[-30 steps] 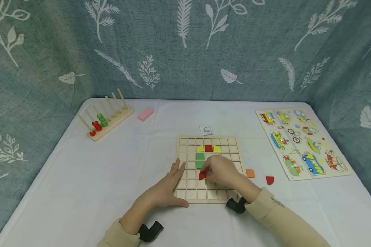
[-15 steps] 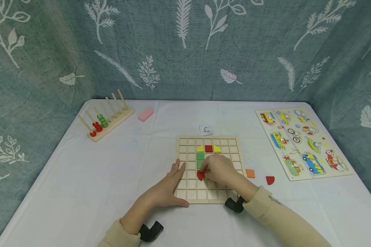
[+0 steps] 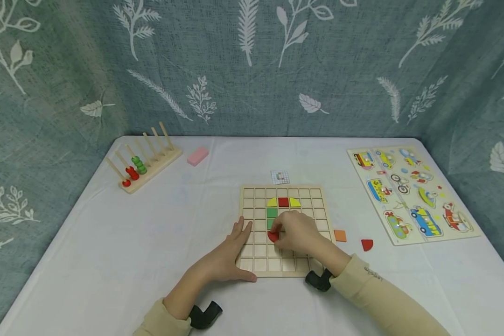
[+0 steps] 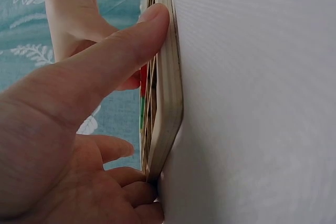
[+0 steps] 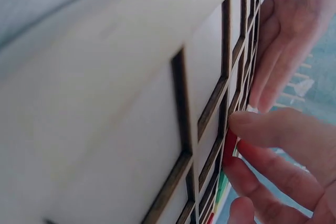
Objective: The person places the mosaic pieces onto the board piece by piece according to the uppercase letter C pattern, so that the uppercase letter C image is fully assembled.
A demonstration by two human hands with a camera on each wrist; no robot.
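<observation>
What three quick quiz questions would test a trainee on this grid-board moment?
1. True or false: the left hand lies flat on the edge of the wooden grid board.
2. The right hand pinches: A) the orange square, B) a red piece, C) the pink block.
3. Fill in: the loose pieces on the table right of the board are an orange square and a red ____.

Key: 1 true; 2 B; 3 quarter-circle.
</observation>
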